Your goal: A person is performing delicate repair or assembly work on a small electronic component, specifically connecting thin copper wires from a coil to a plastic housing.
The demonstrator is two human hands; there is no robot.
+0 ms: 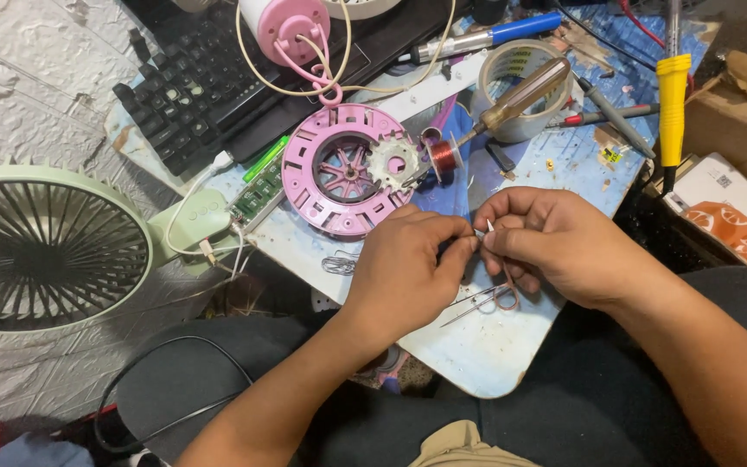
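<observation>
A person sits at a cluttered bench [477, 355] with both hands meeting just above its near edge. The left hand [408, 272] is curled closed, thumb and fingers pinching one end of something small; it is too tiny to tell exactly what. The right hand [546, 242] is also closed, its fingertips pinching a thin pale sliver [490, 227] that pokes up between the two hands. Fine copper wire [499, 298] trails down from the right hand in a loop over the bench.

Just beyond the hands lies a round pink fan housing [339, 169], with a small metal toothed core [393, 163] and a spool of copper wire [443, 156] touching its right side. A green desk fan [54, 246] lies well to the left. A roll of tape [520, 86] sits farther back, with a screwdriver [520, 91] across it.
</observation>
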